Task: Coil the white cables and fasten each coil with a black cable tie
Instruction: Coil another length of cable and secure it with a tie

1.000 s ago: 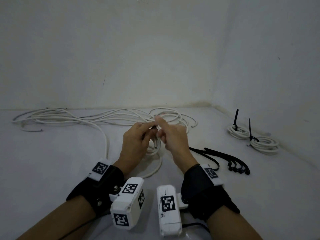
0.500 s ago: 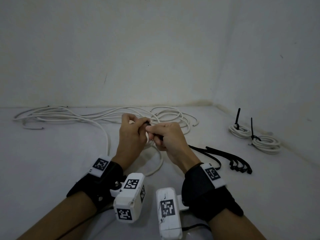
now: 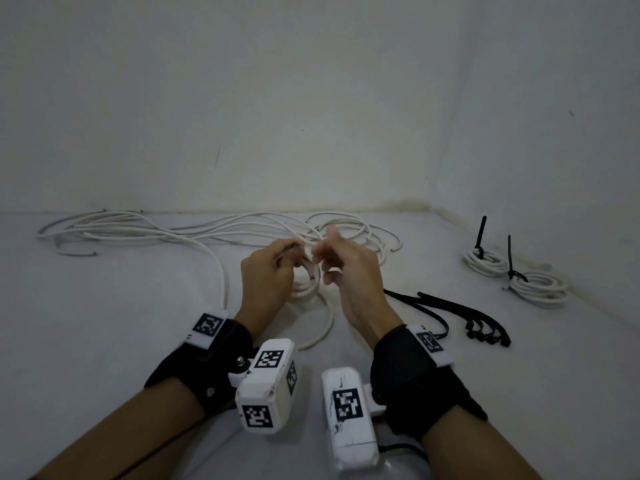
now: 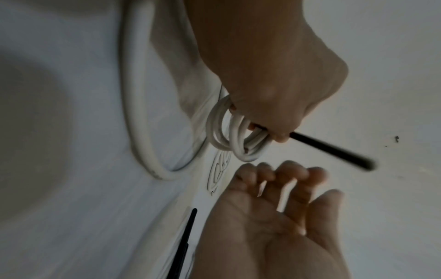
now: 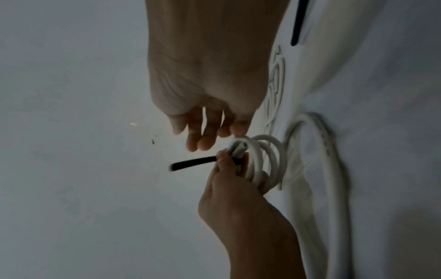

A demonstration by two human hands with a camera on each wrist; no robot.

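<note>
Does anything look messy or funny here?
Yes. The loose white cables sprawl in a tangle by the wall, unlike the two tied coils. The black cable tie sticks straight out of the coil in the left hand.

Small white coil (image 4: 235,136) with black tie (image 4: 330,149) (tail protruding).

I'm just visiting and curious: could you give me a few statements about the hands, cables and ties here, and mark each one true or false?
1. The left hand grips a small coil of white cable with a black cable tie sticking out. True.
2. The right hand holds that tie. False: it holds nothing.
3. Two tied white coils lie on the floor to the right. True.
4. The spare black ties lie left of the hands. False: they lie to the right.
</note>
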